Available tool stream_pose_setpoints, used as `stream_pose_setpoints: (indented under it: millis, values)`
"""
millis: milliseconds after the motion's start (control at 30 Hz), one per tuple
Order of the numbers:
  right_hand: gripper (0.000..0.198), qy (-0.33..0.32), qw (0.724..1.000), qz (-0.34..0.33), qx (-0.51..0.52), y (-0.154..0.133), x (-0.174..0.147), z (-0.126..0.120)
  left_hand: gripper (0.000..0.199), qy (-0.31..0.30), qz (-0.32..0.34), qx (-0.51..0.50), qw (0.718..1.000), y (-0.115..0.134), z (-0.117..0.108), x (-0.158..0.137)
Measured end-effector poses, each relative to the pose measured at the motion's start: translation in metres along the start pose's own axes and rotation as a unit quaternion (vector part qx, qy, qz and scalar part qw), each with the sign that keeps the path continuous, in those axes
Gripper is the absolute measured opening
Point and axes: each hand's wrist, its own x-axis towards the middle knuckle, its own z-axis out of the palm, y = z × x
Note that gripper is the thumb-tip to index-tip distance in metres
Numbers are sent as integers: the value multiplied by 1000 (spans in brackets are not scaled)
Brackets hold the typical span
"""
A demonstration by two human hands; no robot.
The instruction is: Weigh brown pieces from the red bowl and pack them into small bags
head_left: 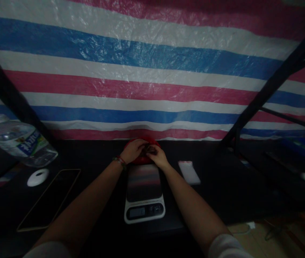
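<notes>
From here I see both hands in the red bowl [141, 161], at twelve o'clock from the scale [144, 182]. The left hand [133, 151], at nine, and the right [158, 156], near four, curl their fingers against dark bits [149, 149]; whether either grips, I can't tell. Baggies [189, 172] lie at the scale's two o'clock.

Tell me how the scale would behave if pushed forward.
The scale would probably slide rather than tip, since it looks low and broad. Its boxy casing suggests it would stay stiff. The shiny, flat plate might feel slippery to fingers pushing there. It could bump the red container just beyond it.
</notes>
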Motion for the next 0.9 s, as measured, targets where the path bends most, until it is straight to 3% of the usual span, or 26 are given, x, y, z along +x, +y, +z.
stream_pose_setpoints:
  millis: [900]
  values:
    - [40,14,999,2,-52,1,1,-2,40,-20,-5,44,999,-11,14,-3]
